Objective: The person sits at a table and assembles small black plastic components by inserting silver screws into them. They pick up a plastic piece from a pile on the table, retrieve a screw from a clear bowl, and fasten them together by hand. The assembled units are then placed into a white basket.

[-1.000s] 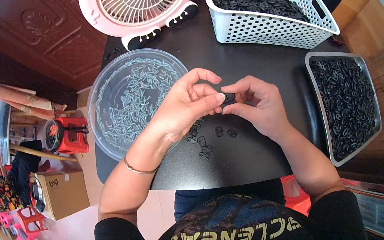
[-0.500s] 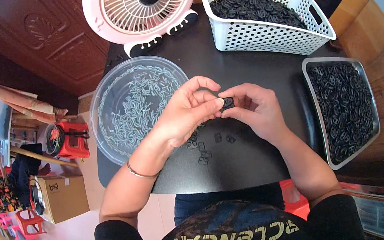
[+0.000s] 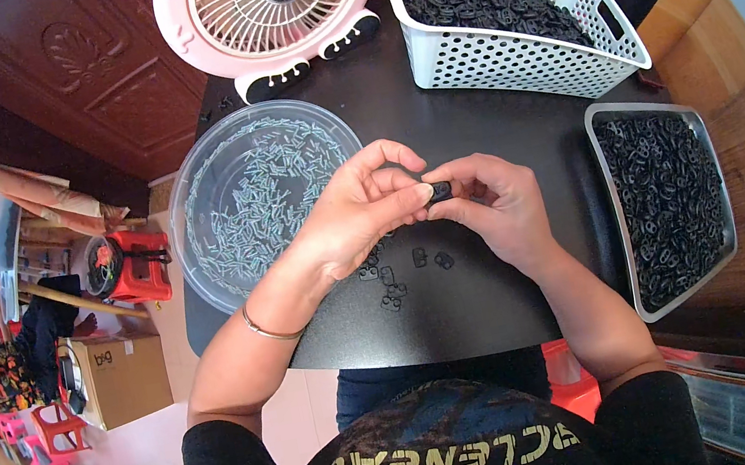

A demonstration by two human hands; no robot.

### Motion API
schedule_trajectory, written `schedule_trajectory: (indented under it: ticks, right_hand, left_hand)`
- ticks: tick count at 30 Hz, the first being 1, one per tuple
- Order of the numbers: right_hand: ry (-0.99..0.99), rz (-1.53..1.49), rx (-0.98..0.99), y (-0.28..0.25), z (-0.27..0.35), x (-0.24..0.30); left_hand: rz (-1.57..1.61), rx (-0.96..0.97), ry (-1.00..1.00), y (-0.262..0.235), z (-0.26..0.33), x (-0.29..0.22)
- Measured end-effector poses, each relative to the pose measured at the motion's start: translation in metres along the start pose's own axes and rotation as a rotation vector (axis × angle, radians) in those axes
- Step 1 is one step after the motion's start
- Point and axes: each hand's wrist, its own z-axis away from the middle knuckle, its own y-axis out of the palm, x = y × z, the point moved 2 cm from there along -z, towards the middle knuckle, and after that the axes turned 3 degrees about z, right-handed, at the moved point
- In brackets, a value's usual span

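Observation:
Over the middle of the black table, my left hand [image 3: 366, 204] and my right hand [image 3: 497, 202] meet. Between their fingertips is a small black plastic piece [image 3: 440, 190], roughly rectangular with rounded corners. My left thumb presses on its left end, while my right thumb and fingers pinch the other side. Below the hands, several small dark parts [image 3: 390, 279] lie scattered on the tabletop; a few are partly covered by my left hand. Beside my left wrist stands a clear round tub [image 3: 184, 225] with many short silvery pins [image 3: 264, 201] in it.
A white perforated basket [image 3: 505, 84] of black parts stands at the back right. Nearer on the right is a metal tray [image 3: 622, 220] full of black oval pieces. A pink fan [image 3: 181, 28] sits behind the tub. The table's curved front edge [image 3: 423, 358] is close to my body.
Both hands keep hold of the black piece in nearly the same place. The piece has tilted slightly between the fingers, and the whole view has shifted a little.

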Motion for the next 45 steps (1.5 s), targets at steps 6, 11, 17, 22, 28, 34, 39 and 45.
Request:
schedule_trajectory:
  ticks: [6,11,17,22,28,34,39,45]
  right_hand:
    - [0.026,-0.103,-0.029,0.005,-0.003,0.005]
    - [0.032,-0.167,-0.058,0.004,-0.003,0.001]
    - [0.095,-0.294,0.016,0.002,-0.004,0.004]
    - [0.182,-0.315,0.041,0.0,-0.002,0.003]
    - [0.131,-0.14,-0.005,-0.001,-0.003,0.009]
    - [0.149,-0.334,-0.013,0.0,-0.002,0.008]
    - [0.148,-0.309,0.037,-0.001,-0.002,0.011]
    - [0.182,-0.407,0.049,-0.003,-0.003,0.01]
  left_hand:
    - [0.068,-0.078,0.082,-0.001,-0.003,0.001]
    - [-0.138,-0.109,0.176,0.0,-0.005,0.0]
    - [-0.161,-0.113,0.18,0.0,-0.004,0.002]
    - [-0.049,-0.116,0.134,0.002,-0.004,0.005]
    - [-0.099,-0.142,0.195,0.005,-0.003,0.005]
    - [-0.261,-0.163,0.169,0.012,-0.001,-0.001]
    - [-0.409,-0.103,0.189,0.01,0.002,-0.005]
    - [-0.329,-0.13,0.199,0.012,0.001,0.0]
